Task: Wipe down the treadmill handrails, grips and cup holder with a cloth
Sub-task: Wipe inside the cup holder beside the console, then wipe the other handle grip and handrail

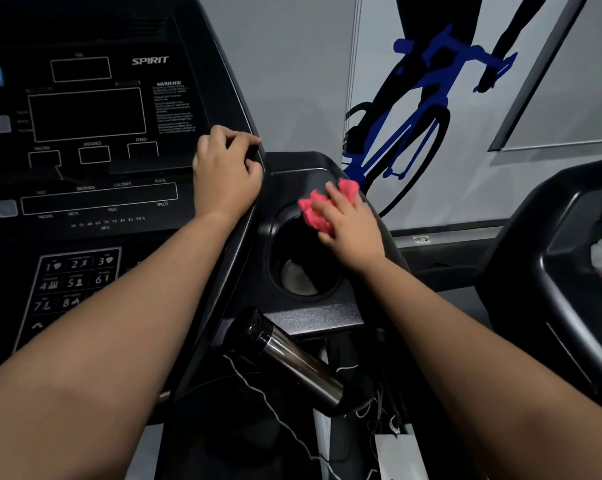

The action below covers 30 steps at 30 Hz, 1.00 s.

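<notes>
1. Forearms stretch forward over the treadmill console.
2. Cup holder sits just right of it.
3. Left hand curls round the console's right edge, gripping it.
4. Right hand presses a pink cloth flat-fingered onto the holder's far rim.

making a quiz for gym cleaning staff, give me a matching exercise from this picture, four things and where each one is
Things: 1 pink cloth; 2 left hand; 3 steel flask; 4 blue bicycle graphic
Places: a on the wall; b gripping the console edge; c under the right hand at the cup holder rim; d tilted below the cup holder
Pairs: 1-c; 2-b; 3-d; 4-a
</notes>
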Each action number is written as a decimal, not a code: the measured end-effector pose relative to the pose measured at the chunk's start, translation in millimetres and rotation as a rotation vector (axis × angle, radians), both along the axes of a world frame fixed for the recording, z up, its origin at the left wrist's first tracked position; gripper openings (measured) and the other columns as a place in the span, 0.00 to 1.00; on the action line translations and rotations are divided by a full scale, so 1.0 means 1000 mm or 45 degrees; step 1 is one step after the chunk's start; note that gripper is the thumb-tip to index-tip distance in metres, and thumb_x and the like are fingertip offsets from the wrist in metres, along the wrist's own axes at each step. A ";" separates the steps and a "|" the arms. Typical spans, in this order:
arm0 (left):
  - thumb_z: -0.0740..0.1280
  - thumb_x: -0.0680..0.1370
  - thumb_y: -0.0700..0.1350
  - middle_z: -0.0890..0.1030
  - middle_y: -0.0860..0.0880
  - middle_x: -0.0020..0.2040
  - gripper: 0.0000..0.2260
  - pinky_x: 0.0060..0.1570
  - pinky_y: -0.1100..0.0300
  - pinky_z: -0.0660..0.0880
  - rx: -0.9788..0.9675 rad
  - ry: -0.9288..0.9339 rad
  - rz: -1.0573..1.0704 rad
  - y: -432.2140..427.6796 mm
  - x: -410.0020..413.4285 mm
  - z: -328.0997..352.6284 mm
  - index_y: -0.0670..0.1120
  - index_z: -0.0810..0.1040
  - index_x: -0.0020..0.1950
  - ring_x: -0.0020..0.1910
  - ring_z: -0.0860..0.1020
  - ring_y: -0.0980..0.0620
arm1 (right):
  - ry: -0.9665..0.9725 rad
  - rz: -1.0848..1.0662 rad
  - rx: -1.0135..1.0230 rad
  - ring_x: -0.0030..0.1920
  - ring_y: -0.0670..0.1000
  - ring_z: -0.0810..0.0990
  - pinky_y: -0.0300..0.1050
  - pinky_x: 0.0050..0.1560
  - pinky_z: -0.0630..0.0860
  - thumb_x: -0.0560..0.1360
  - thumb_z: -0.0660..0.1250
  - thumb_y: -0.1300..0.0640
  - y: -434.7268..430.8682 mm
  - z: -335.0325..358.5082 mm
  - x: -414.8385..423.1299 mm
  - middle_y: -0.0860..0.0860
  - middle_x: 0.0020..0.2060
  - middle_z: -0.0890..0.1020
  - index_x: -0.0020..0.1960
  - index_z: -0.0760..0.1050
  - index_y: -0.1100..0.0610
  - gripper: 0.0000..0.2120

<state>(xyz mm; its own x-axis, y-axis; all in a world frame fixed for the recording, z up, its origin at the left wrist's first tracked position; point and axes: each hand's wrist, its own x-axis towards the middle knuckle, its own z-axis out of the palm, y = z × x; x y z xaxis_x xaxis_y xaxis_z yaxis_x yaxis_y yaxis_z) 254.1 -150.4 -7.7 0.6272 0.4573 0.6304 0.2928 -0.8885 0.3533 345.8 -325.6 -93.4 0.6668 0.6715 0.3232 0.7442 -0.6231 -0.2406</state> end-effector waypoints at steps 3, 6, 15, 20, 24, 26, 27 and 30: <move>0.61 0.73 0.40 0.73 0.47 0.57 0.16 0.61 0.53 0.65 0.008 -0.008 -0.010 0.001 0.000 0.000 0.49 0.79 0.58 0.58 0.70 0.46 | 0.012 0.214 -0.003 0.70 0.59 0.65 0.65 0.64 0.63 0.70 0.68 0.53 -0.004 -0.002 -0.019 0.51 0.64 0.76 0.63 0.76 0.52 0.22; 0.61 0.73 0.40 0.73 0.47 0.57 0.16 0.61 0.53 0.65 0.012 -0.012 -0.021 0.002 -0.001 0.000 0.49 0.79 0.58 0.59 0.70 0.46 | 0.057 0.242 0.166 0.64 0.56 0.73 0.57 0.57 0.71 0.67 0.62 0.47 -0.013 -0.009 -0.044 0.49 0.50 0.83 0.51 0.81 0.53 0.18; 0.60 0.74 0.38 0.72 0.43 0.61 0.18 0.61 0.49 0.66 0.140 0.119 -0.010 0.002 -0.002 -0.002 0.46 0.75 0.63 0.60 0.69 0.42 | 0.112 0.306 0.368 0.50 0.52 0.79 0.45 0.58 0.68 0.69 0.63 0.50 -0.050 -0.026 -0.098 0.47 0.46 0.81 0.53 0.79 0.53 0.15; 0.61 0.76 0.41 0.71 0.44 0.64 0.19 0.63 0.50 0.61 0.208 0.222 -0.034 -0.003 -0.009 0.000 0.46 0.71 0.67 0.63 0.68 0.43 | 0.011 0.203 0.189 0.51 0.54 0.75 0.48 0.54 0.71 0.68 0.61 0.45 -0.078 -0.022 -0.099 0.49 0.50 0.80 0.59 0.76 0.52 0.22; 0.64 0.76 0.45 0.72 0.47 0.61 0.15 0.64 0.52 0.59 0.114 0.254 -0.278 -0.018 -0.025 0.006 0.49 0.75 0.62 0.64 0.67 0.46 | 0.403 -0.172 0.501 0.46 0.51 0.75 0.45 0.45 0.72 0.72 0.66 0.47 -0.072 0.004 -0.104 0.50 0.44 0.78 0.55 0.71 0.52 0.14; 0.63 0.77 0.47 0.76 0.50 0.54 0.08 0.63 0.52 0.64 -0.038 0.253 -0.493 -0.030 -0.032 0.012 0.51 0.80 0.54 0.59 0.71 0.48 | 0.630 -0.234 0.741 0.39 0.47 0.74 0.43 0.39 0.71 0.75 0.66 0.49 -0.061 0.023 -0.108 0.48 0.39 0.76 0.49 0.67 0.53 0.11; 0.63 0.77 0.49 0.78 0.51 0.50 0.08 0.60 0.52 0.68 -0.145 0.231 -0.606 -0.037 -0.037 0.016 0.51 0.81 0.50 0.54 0.74 0.50 | 0.743 -0.249 0.853 0.38 0.46 0.74 0.43 0.39 0.72 0.75 0.65 0.50 -0.055 0.032 -0.108 0.47 0.39 0.75 0.47 0.65 0.52 0.10; 0.62 0.78 0.50 0.82 0.50 0.43 0.10 0.52 0.51 0.75 -0.482 0.187 -0.835 -0.055 -0.052 0.024 0.48 0.81 0.46 0.45 0.80 0.52 | 1.194 -0.216 1.182 0.40 0.52 0.73 0.45 0.41 0.73 0.71 0.62 0.49 -0.039 0.059 -0.110 0.53 0.41 0.74 0.46 0.66 0.54 0.09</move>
